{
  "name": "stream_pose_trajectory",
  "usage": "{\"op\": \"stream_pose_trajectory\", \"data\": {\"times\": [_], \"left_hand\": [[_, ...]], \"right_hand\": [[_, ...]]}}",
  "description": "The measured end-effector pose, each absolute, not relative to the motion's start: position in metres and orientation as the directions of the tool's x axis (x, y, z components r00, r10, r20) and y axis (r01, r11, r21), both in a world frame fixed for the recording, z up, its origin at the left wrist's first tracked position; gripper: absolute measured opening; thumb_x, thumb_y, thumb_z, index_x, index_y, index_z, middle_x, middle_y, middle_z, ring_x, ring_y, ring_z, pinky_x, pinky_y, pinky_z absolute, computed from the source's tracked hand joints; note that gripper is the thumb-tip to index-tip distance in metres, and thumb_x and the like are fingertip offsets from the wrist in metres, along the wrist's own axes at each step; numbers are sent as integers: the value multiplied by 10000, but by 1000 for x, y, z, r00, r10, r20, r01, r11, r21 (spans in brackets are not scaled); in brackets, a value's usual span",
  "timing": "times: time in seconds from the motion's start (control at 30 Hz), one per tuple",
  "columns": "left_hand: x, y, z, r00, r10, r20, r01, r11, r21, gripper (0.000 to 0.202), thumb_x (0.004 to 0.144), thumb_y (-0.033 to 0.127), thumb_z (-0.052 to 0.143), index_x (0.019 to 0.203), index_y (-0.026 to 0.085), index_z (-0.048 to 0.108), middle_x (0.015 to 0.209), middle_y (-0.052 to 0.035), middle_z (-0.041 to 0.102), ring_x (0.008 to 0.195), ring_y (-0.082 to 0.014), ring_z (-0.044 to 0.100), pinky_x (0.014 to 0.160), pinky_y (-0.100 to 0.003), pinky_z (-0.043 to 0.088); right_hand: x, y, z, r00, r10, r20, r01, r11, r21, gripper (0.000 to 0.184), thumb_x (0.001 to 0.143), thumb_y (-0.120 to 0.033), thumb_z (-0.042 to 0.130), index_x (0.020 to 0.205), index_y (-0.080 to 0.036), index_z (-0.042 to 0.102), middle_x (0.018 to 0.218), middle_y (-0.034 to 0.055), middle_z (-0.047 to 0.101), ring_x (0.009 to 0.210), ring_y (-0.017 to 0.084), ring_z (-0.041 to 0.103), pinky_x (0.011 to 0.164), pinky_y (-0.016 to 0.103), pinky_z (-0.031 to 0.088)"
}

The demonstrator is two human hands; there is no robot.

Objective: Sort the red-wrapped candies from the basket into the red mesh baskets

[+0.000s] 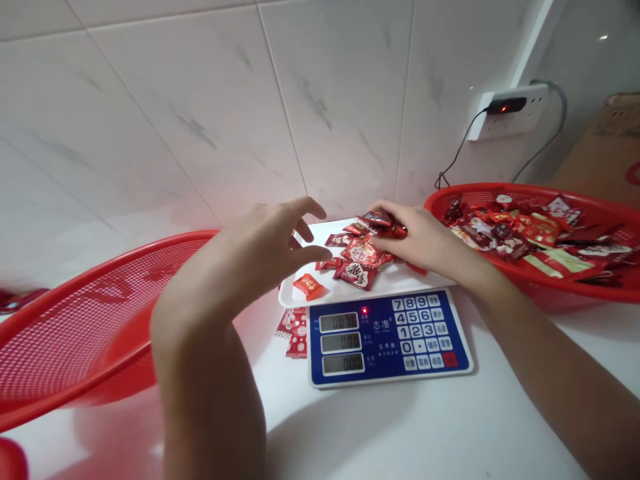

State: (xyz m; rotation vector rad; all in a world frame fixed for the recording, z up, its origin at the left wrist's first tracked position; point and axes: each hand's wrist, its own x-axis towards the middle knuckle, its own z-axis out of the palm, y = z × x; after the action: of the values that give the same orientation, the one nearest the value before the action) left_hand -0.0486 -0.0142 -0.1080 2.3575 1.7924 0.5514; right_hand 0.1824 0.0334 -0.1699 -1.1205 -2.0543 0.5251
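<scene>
A pile of red and maroon wrapped candies (pixel 363 253) lies on the white tray (pixel 290 297) of a digital scale (pixel 383 343) with a blue panel. My right hand (pixel 417 237) curls round candies at the pile's right side, its thumb pressed in among them. Over the tray's left end hovers my left hand (pixel 280 240), fingers curved and apart, with nothing in it. Below it a single orange-red candy (pixel 309 287) lies apart from the pile. The scale's displays are lit, but the digits are hard to read.
To the right stands a red plastic basket (pixel 530 283) full of wrapped candies; another red basket (pixel 185 243) is at the left. Red patterned packets (pixel 297 333) lie beside the scale. A tiled wall with a power strip (pixel 510 113) and its cables rises behind.
</scene>
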Motion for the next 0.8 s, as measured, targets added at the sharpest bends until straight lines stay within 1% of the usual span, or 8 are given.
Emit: {"op": "stream_pose_trajectory", "data": {"times": [0.1,0.23,0.33,0.43,0.57,0.63,0.73,0.8], "left_hand": [[-43,-17,-106,176,933,315,879,-293,377,410,824,494,695,1202,347,636,1030,-14,721,915,-242,690,684,-303,545],[-23,-22,-100,152,844,514,715,-453,532,384,813,431,743,1160,297,647,1122,-4,700,1062,-223,665,887,-299,564],[-10,-9,-107,288,858,425,588,-509,629,257,855,373,687,1077,245,662,1075,-20,725,977,-210,693,838,-294,578],[-8,15,-122,389,837,384,491,-541,682,166,859,332,665,962,201,663,972,-34,734,897,-200,702,784,-297,574],[-15,33,-135,218,915,340,658,-395,641,96,845,298,646,868,206,663,864,-25,736,827,-202,695,740,-325,553],[-18,29,-132,140,924,357,748,-335,573,128,841,327,660,905,219,682,939,-24,746,885,-214,690,791,-346,547],[-15,10,-121,140,873,467,782,-387,489,235,828,358,711,1031,241,705,1109,-15,736,1051,-219,662,925,-341,524],[-10,-7,-112,136,823,552,759,-444,476,216,840,355,721,1031,253,722,1093,12,743,1052,-203,667,938,-307,520]], "right_hand": [[178,28,-168,-363,820,443,474,572,-670,211,841,-213,671,1037,-248,601,1034,-6,707,941,204,663,820,332,530],[172,16,-161,-342,777,529,307,625,-718,298,859,-234,661,1141,-280,577,1118,-5,683,1018,216,652,884,370,548],[169,12,-157,-301,768,566,206,631,-748,314,876,-256,644,1175,-296,556,1126,-6,668,1026,212,647,868,366,562],[171,17,-159,-310,802,511,211,582,-785,325,865,-260,660,1169,-285,549,1131,-5,667,1027,206,646,877,362,560],[176,29,-164,-322,842,433,265,519,-813,332,861,-282,676,1168,-264,551,1122,8,676,1004,202,656,878,360,562],[178,32,-166,-284,843,456,277,528,-803,327,868,-291,667,1176,-274,557,1113,7,672,991,203,659,854,356,568],[180,30,-163,-178,821,543,288,571,-769,345,872,-322,673,1198,-299,562,1109,1,654,986,204,656,832,347,572],[179,23,-158,-119,800,588,289,594,-750,360,879,-357,677,1217,-313,558,1102,3,643,968,199,651,819,340,574]]}}
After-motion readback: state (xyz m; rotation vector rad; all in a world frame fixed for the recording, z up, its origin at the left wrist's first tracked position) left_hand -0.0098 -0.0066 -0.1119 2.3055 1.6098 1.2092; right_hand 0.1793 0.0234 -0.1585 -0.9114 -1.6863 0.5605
